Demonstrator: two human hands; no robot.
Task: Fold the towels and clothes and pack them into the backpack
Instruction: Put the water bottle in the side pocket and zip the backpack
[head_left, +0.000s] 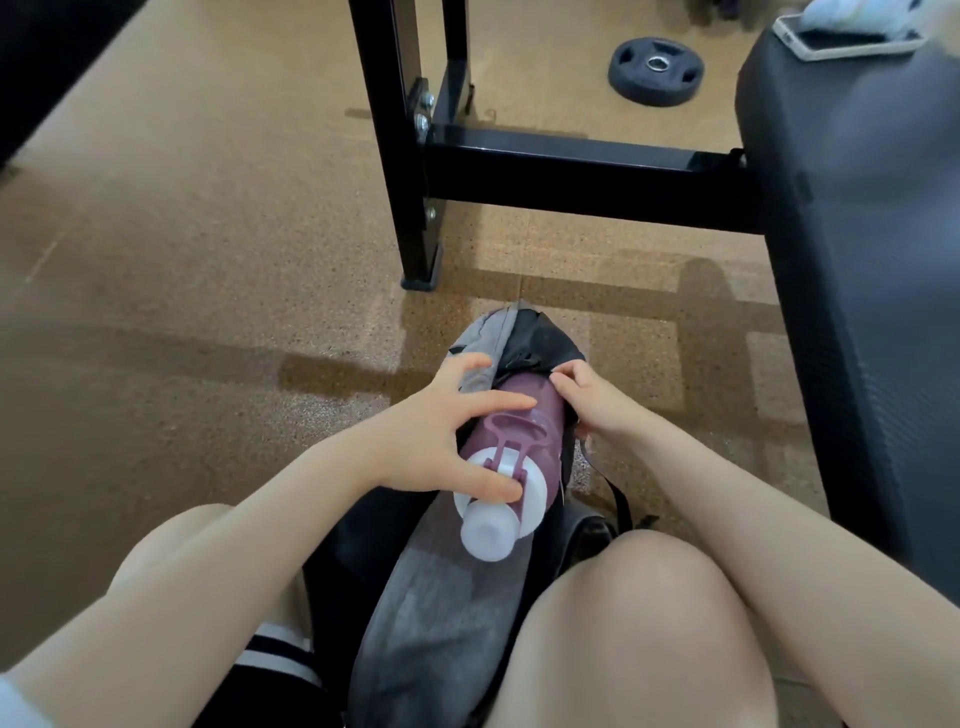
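A grey and black backpack (431, 613) lies on the floor between my knees. A purple water bottle (524, 415) with a white cap sticks out of a side pocket, its cap pointing toward me. My left hand (441, 431) grips the bottle near its neck, thumb against the white collar and fingers spread over the body. My right hand (592, 400) pinches the black pocket edge beside the bottle. No towels or clothes show near the bag.
A black metal bench frame (519, 171) stands just beyond the bag. A padded black bench (857, 234) runs along the right, with a phone (847, 36) and a pale cloth on its far end. A weight plate (657, 65) lies on the tan floor.
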